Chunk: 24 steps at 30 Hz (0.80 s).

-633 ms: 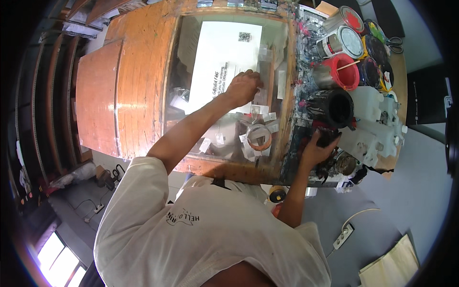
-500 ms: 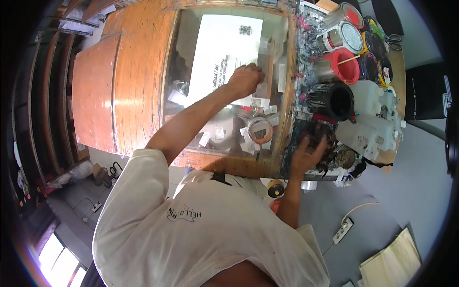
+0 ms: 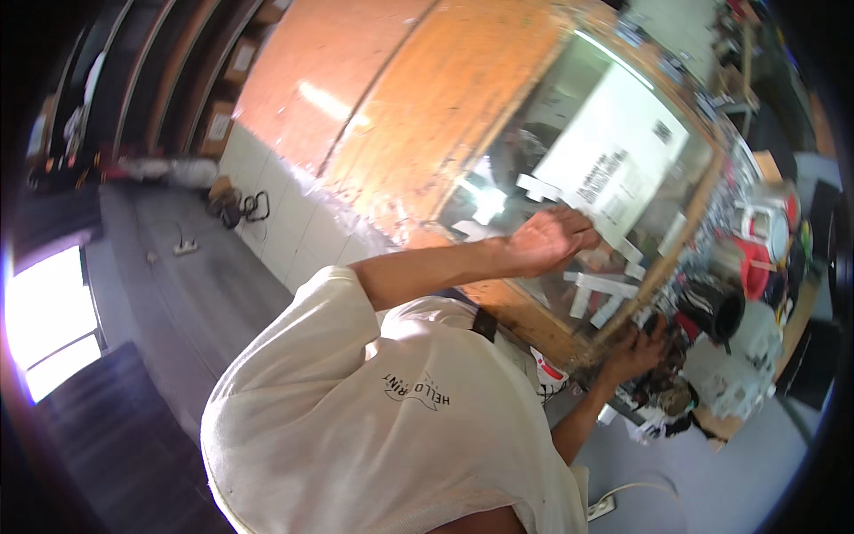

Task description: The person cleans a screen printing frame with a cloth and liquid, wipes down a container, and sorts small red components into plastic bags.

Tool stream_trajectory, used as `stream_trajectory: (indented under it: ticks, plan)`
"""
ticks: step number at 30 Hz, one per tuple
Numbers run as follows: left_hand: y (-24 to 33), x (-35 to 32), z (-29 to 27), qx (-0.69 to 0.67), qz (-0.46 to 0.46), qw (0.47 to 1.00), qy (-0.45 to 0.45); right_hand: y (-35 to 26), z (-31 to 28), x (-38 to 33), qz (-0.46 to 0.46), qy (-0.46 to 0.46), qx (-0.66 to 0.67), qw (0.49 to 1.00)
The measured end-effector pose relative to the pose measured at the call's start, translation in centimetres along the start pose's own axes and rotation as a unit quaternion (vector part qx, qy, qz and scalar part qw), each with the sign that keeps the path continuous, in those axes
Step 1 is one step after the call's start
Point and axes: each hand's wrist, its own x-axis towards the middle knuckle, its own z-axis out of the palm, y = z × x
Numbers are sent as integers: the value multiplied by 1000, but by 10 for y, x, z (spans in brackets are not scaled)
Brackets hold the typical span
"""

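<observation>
While the printed sheet lies on the glass pane, what remains is unclear; left hand curled, grip cannot be told; right hand fingers apart near black pot.

Paint cans (one bright red) and a glass-inset wooden table mark this as a workshop.

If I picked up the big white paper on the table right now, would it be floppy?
The paper would probably flop and bend, since it looks thin and wide. It's likely light, seeming just one flat sheet. A corner might stick: a white strip lies there, maybe tape, but I can't be sure.
</observation>
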Motion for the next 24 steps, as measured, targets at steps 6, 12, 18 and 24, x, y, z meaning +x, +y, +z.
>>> stream_trajectory:
  ticks: [6,12,18,24]
  plan:
    - [-72,-161,-86,-189,-407,885,-121,-1,-2,-9,-38,30,-82,995]
    - [-125,-214,-132,67,-347,927,-126,-48,12,41,56,39,-34,997]
    - [-115,-192,-139,157,-222,953,-135,-44,54,109,172,1,266,948]
    - [-89,-130,-124,193,-155,960,-129,-23,111,192,224,9,349,910]
